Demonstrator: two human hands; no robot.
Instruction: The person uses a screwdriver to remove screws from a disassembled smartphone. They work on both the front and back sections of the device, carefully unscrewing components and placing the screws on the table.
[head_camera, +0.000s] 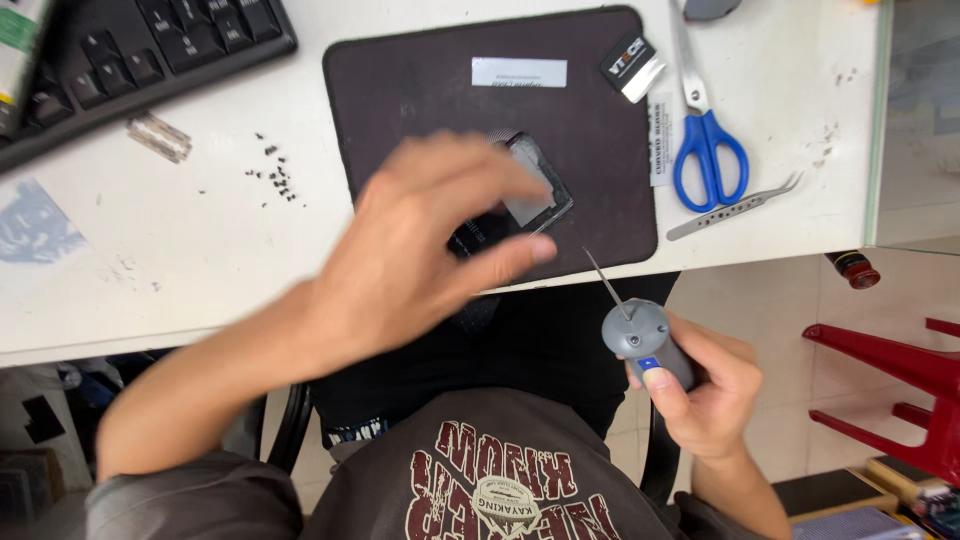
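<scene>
**Left hand over a small device on the mat, right hand holding a powered screwdriver**

The left hand (425, 240) reaches over the dark rectangular mat (420, 80) that lies at the middle of the white surface (200, 230), close to its near edge. The fingers are spread and loosely curled, and the thumb and fingertips come down on a small black flat device with a pale grey panel (525, 190), which rests on the near half of the mat. The hand is blurred, so I cannot tell whether it grips the device or only touches it.

The right hand (705, 385) sits off the near edge of the surface, in front of the person's body, closed around a grey pen-shaped electric screwdriver with a blue button (645, 340). The thumb lies on the button, and the thin metal bit points up toward the mat's near right corner without touching it.

Toward the right edge of the surface lie blue-handled scissors (705, 140) and, just beside them, silver curved-tip tweezers (735, 205). A black keyboard (140, 55) fills the far left corner. A scatter of tiny dark screws (275, 170) lies between the keyboard and the mat, with a small ridged metal strip (158, 137) near them. A small black-and-white card (632, 66) rests on the mat's far right corner.
</scene>
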